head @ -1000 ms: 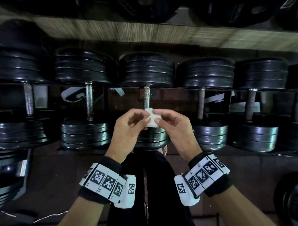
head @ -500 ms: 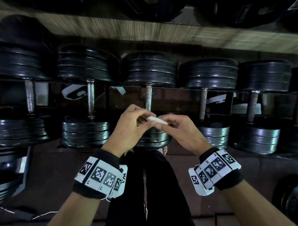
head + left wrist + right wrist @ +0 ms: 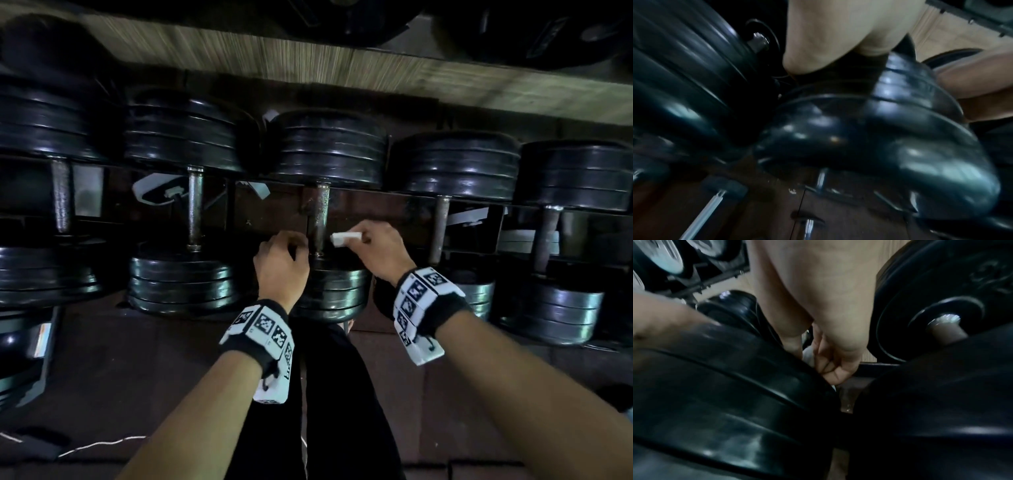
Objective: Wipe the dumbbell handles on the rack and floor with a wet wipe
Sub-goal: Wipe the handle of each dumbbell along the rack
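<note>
Dim gym corner w/ a dark reddish floor [image 3: 137, 377] and a low rack [image 3: 376, 202] carrying a row of black plate dumbbells under a wooden ledge [image 3: 308, 65]. Both hands reach toward the middle dumbbell [image 3: 329, 147], one on each side of its worn metal handle [image 3: 321, 219], which stands roughly vertical in the head view btwn the far plates and the near plates. The right hand [image 3: 383, 250] pinches a folded white wet wipe [image 3: 346, 237] btwn thumb and fingertips; the wipe's free end points at the handle and sits just beside it, contact not clear. The left hand [image 3: 281, 263] is just left of the handle, fingers loosely curled, nothing visibly held; can't tell if it touches the bar. Right wrist view is blurred: curled fingers [image 3: 828, 363] w/ a sliver of white btwn them, plates close below. Left wrist view is blurred too, mostly shiny black plates, w/ smaller chrome-handled dumbbells [image 3: 705, 211] lying on the floor. Neighbouring dumbbells sit left and right on the same rack. Black wristbands w/ white marker tags [image 3: 263, 325] on both wrists.
</note>
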`<action>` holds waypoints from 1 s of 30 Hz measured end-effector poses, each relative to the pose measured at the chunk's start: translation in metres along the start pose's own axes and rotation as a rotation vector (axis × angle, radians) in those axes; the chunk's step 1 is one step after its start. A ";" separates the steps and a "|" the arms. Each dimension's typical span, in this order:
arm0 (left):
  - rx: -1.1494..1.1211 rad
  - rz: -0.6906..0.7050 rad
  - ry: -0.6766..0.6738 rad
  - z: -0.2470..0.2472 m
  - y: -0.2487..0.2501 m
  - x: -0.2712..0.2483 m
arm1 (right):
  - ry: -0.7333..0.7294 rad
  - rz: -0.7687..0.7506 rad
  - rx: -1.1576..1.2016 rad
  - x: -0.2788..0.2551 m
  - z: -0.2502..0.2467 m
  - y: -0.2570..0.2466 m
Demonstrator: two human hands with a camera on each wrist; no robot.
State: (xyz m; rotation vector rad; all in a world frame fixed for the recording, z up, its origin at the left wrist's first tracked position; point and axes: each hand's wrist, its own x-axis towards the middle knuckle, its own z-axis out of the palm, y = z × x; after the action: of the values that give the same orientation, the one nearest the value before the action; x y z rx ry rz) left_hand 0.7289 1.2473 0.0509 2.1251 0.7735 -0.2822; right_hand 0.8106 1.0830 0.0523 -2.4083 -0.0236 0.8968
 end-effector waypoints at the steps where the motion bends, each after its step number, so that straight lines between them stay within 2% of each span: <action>1: 0.024 -0.014 0.040 0.005 0.001 0.001 | -0.043 0.003 -0.061 0.009 0.004 0.003; 5: 0.035 0.014 0.140 0.011 -0.004 0.002 | -0.155 0.000 -0.102 0.033 0.024 0.003; 10: -0.039 0.048 0.137 0.009 -0.013 0.005 | -0.250 -0.060 -0.071 0.040 0.030 0.001; 15: -0.084 0.059 0.148 0.008 -0.014 0.005 | -0.312 -0.150 -0.020 0.024 0.009 0.006; 18: -0.091 0.062 0.140 0.009 -0.013 0.005 | -0.407 -0.366 -0.144 0.015 -0.004 -0.008; 20: -0.089 0.053 0.129 0.009 -0.013 0.006 | -0.355 -0.514 -0.327 0.014 -0.003 -0.025; 22: -0.080 0.054 0.121 0.008 -0.015 0.007 | -0.326 -0.594 -0.464 0.017 0.000 -0.037; 25: -0.096 0.054 0.115 0.008 -0.021 0.008 | -0.435 -0.573 -0.540 0.019 0.000 -0.039; 27: -0.107 0.060 0.118 0.008 -0.022 0.009 | -0.449 -0.531 -0.558 0.018 -0.005 -0.034; 30: -0.120 0.070 0.130 0.009 -0.021 0.010 | -0.435 -0.373 -0.576 0.021 -0.009 -0.017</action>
State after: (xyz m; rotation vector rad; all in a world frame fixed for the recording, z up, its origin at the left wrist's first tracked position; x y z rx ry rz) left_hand 0.7241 1.2543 0.0270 2.0672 0.7695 -0.0593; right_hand 0.8353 1.0966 0.0542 -2.5111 -0.9797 1.3389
